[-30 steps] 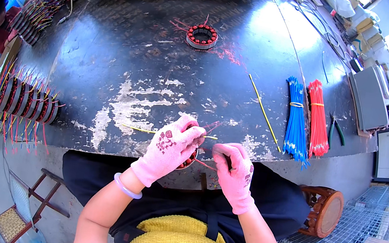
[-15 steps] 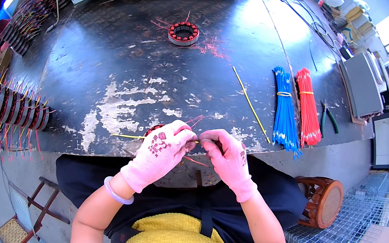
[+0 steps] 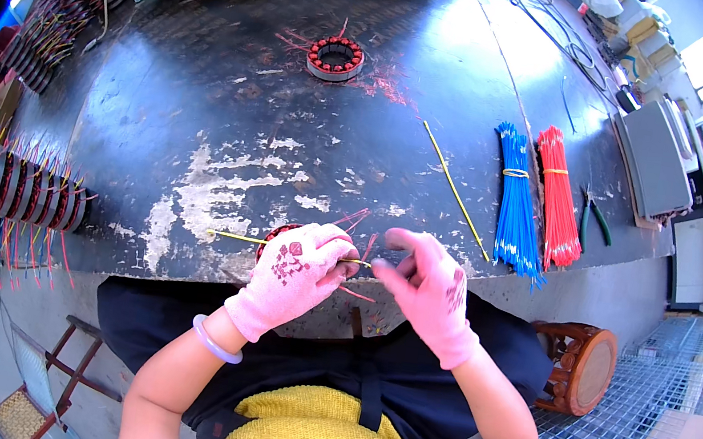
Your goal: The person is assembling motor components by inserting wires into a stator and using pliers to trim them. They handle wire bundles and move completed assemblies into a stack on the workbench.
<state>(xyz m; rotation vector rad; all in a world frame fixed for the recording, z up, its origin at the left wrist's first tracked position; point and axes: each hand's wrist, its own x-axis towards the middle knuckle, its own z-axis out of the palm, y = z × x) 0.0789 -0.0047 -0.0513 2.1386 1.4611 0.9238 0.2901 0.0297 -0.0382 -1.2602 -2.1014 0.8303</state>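
Observation:
In a pink glove, my left hand [image 3: 291, 267] is closed on a yellow wire [image 3: 234, 236] at the table's near edge. The wire's long part sticks out to the left, and a short end comes out between the fingertips. Partly hidden behind this hand is a wound motor stator [image 3: 279, 232]; thin red leads [image 3: 356, 217] rise beyond the fingers. Just to the right is my right hand [image 3: 427, 289], also gloved in pink, its thumb and forefinger spread apart. The thumb side is close to the short wire end; whether they touch I cannot tell.
Another stator [image 3: 335, 59] sits farther back among red scraps. To the right lie a loose yellow wire [image 3: 456, 191], bundles of blue wires [image 3: 515, 207] and red wires [image 3: 558, 204], and green-handled pliers [image 3: 594, 219]. Stacked stators [image 3: 31, 194] line the left edge. A wooden stool [image 3: 575, 368] stands right.
My right hand has opened its pinch and shifted slightly right, its forefinger lifting away. The short wire end now shows between the hands. My left hand keeps its grip.

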